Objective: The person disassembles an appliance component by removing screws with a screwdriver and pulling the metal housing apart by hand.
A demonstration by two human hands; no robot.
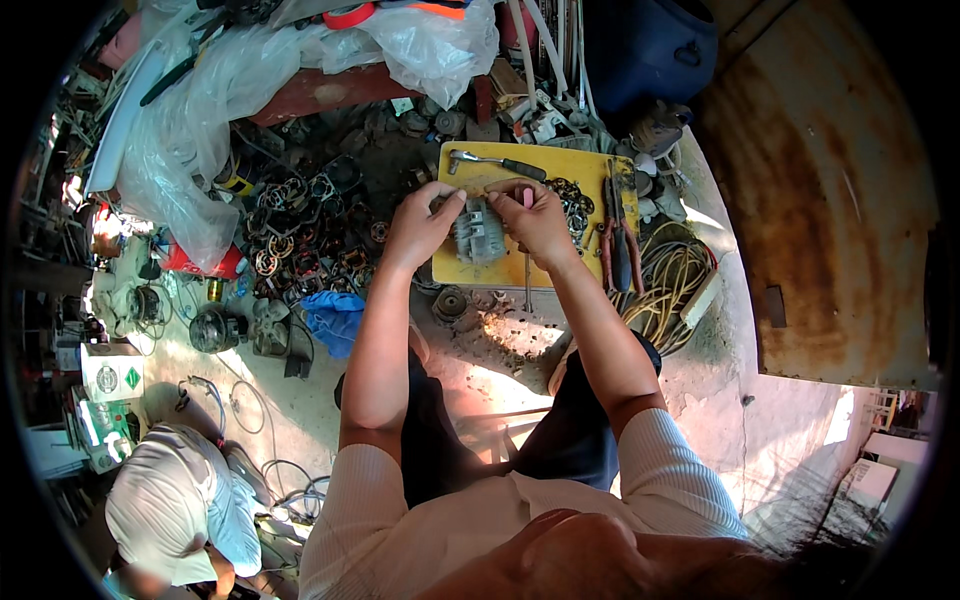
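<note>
On a yellow board (460,275) sits a finned, pale grey metal casing (480,238). My left hand (422,222) is closed at its upper left, thumb and fingers pinched at its edge; exactly what they pinch is too small to tell. My right hand (538,222) grips a pink-handled screwdriver (528,197) at the casing's upper right, its thin shaft reaching down past the hand. A ratchet wrench (520,167) lies above, and a pile of small metal parts (576,205) and red-handled pliers (631,260) lie to the right.
Copper-wound motor parts (280,225) pile left of the board, below plastic sheeting (180,130), near a blue cloth (330,322). Coiled cables (665,290), a blue barrel (650,50) and a rusty metal panel (820,220) are rightward. Another person (170,500) bends at the lower left.
</note>
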